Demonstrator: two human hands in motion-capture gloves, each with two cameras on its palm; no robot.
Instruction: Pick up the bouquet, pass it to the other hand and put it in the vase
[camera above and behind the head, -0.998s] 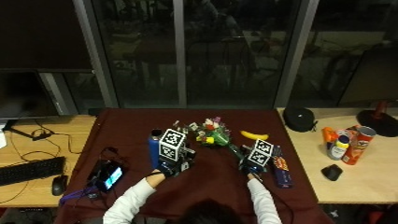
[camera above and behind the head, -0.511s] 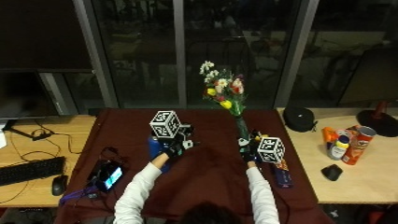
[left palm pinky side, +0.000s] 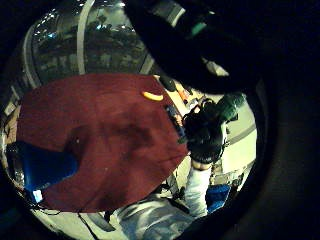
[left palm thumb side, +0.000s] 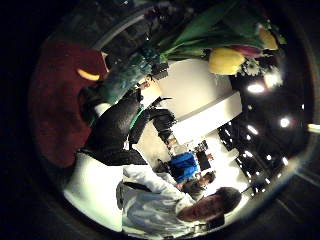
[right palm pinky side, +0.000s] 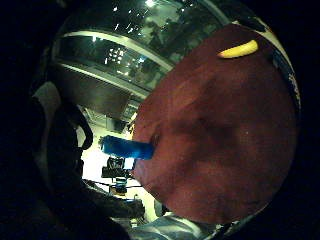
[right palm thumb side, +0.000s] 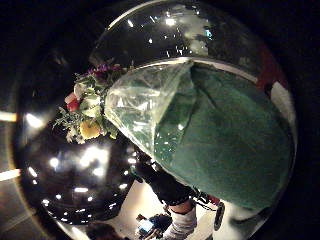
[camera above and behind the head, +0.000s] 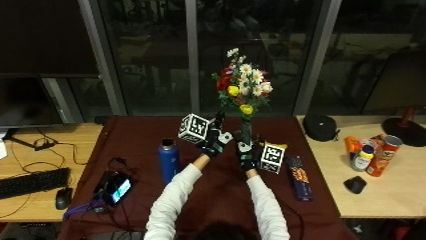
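- Bouquet (camera above and behind the head: 242, 95) upright in the air, flower heads well above both hands, wrapped stem end down at the right hand (camera above and behind the head: 247, 151).
- Right hand curled round the green wrap (right palm thumb side: 235, 145) at the lower stem; bouquet carried by it alone, as far as the outside view shows.
- Left hand (camera above and behind the head: 216, 141) raised just beside the stems, near the right hand; fingers reaching toward the bundle. Contact with the stems: cannot tell. Fingers open or curled: cannot tell.
- Left thumb side palm view: gloved hand (left palm thumb side: 117, 130) on the wrap, yellow tulip (left palm thumb side: 225, 61) far out from that hand.
- Blue bottle (camera above and behind the head: 168, 159) standing on the dark red cloth (camera above and behind the head: 140, 145), well out beyond the left hand on the side away from the right one. Probably the stand-in vase; nothing else vase-like in view.
- Banana (right palm pinky side: 239, 49) flat on the cloth, apart from the bottle.
- Handling, by judgement: light but top-heavy, heads likely to swing. Stems bendy, petals fragile, clear film (right palm thumb side: 140, 105) and wrap probably slick and crushable.
- Best hold for the left hand: on the wrapped stems, directly above the right hand's grip, well below the blooms.
- Risk: wrap sliding during the pass; bottle mouth narrow, so stem end needs to go in straight.
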